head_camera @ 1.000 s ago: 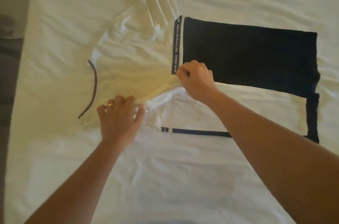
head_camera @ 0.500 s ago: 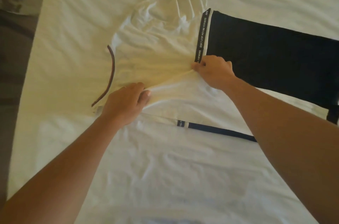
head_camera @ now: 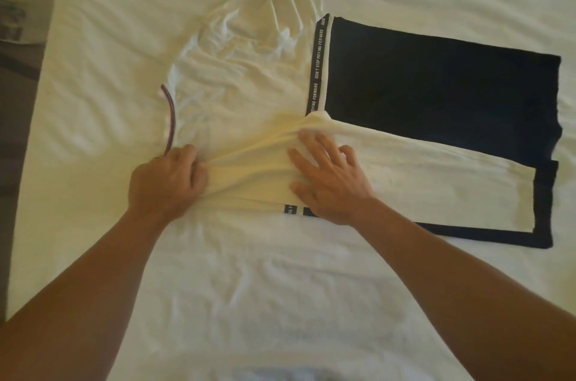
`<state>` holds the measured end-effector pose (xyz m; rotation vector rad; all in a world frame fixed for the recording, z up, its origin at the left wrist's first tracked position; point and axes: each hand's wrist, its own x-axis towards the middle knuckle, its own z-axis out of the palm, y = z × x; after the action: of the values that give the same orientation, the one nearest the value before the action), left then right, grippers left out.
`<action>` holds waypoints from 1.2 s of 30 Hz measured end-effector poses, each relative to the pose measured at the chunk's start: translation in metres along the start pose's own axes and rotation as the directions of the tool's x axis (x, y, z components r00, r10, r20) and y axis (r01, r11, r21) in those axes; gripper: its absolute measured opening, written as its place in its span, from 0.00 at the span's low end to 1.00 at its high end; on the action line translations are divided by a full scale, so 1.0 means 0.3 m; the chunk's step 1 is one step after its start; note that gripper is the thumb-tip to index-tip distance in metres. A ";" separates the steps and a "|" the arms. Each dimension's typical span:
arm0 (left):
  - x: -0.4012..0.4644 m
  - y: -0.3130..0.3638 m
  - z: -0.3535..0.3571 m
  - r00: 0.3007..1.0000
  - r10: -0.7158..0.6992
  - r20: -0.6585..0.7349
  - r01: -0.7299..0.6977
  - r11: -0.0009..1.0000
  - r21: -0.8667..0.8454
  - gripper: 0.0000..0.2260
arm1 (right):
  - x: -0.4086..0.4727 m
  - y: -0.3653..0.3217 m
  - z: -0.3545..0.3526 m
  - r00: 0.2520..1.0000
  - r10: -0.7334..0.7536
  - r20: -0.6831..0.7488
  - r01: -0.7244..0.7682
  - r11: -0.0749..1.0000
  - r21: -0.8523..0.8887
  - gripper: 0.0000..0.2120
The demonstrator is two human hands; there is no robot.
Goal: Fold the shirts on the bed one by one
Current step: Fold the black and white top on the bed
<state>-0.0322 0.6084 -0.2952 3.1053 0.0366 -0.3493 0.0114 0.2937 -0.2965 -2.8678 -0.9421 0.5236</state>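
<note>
Shirt (head_camera: 405, 100) lay under both hands; left hand (head_camera: 165, 184) pinched its cloth, right hand (head_camera: 330, 181) pressed flat, fingers spread.

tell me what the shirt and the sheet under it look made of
White and navy shirt: soft matte knit, likely cotton jersey; it bunches in stretchy folds under the left hand's grip.
White bed sheet: thin matte woven cloth, probably cotton, with fine shallow creases.

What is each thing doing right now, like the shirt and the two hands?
shirt: white and navy, lying partly folded on the bed, its white part bunched
left hand: gripping the bunched white fabric
right hand: fingers spread, pressing flat on the folded white part
bed sheet: white, wrinkled
</note>
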 end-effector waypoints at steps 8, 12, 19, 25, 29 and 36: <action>-0.046 0.254 -0.072 0.989 0.031 -0.144 -0.042 0.996 -0.078 0.22 | -0.117 -0.014 0.009 0.996 0.080 0.038 -0.083 0.991 0.108 0.36; -0.093 0.413 -0.018 0.921 0.387 0.043 -0.386 0.922 -0.035 0.33 | -0.312 0.138 0.041 0.989 0.093 0.115 -0.100 0.994 0.051 0.37; -0.092 0.421 0.014 0.908 0.392 0.149 -0.408 0.909 0.092 0.34 | -0.572 0.407 0.052 0.949 0.295 0.110 -0.291 0.955 -0.053 0.36; -0.076 0.427 0.002 0.910 0.389 0.144 -0.408 0.902 0.141 0.39 | -0.632 0.476 0.059 0.928 0.350 0.128 -0.341 0.936 -0.083 0.40; -0.095 0.400 -0.011 0.902 0.409 0.138 -0.425 0.897 0.119 0.40 | -0.649 0.469 0.034 0.921 0.357 0.157 -0.354 0.934 -0.045 0.38; -0.333 0.392 -0.083 0.883 0.467 0.051 -0.470 0.878 0.088 0.44 | -0.837 0.372 -0.007 0.907 0.326 0.266 -0.342 0.940 0.015 0.39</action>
<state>-0.1211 0.4892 -0.2470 3.0566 -0.7426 -0.3836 -0.1141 0.0558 -0.2401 -2.9647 -0.4399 0.9603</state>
